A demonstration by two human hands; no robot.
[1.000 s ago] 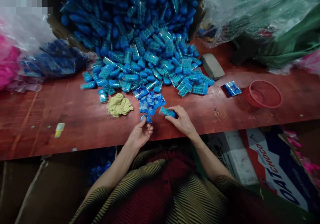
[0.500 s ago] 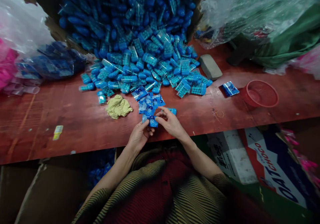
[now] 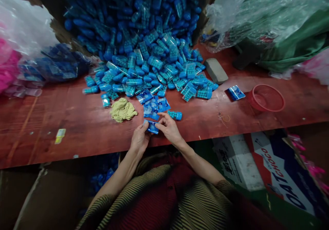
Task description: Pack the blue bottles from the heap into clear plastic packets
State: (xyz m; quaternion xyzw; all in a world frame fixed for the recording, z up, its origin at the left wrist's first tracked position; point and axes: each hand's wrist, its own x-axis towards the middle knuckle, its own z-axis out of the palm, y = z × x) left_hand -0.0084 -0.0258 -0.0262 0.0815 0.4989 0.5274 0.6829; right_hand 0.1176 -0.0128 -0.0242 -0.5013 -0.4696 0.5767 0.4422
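Between both hands, over the table's front edge, is a small blue printed sleeve (image 3: 153, 127). My left hand (image 3: 139, 136) pinches its left end, and my right hand (image 3: 170, 130) grips the right end with thumb and fingers. Just beyond lie several similar blue printed sleeves (image 3: 151, 107), overlapping on the table. A clear container of turquoise beads with a blue cap (image 3: 175, 115) lies on its side beyond my right hand. Behind them spreads a big heap of such blue-capped containers (image 3: 154, 64), spilling from a torn cardboard box.
A crumpled yellow-green cloth (image 3: 123, 110) lies left of the sleeves. To the right are a grey block (image 3: 216, 70), a blue packet (image 3: 235, 93) and a red plastic basket (image 3: 267, 98). Plastic bags (image 3: 51, 64) flank the heap. Printed cartons (image 3: 277, 175) lie below the table at right.
The sleeve has turned to lie flatter between both hands. My right hand has drawn slightly closer to me, exposing the bead container beyond it.
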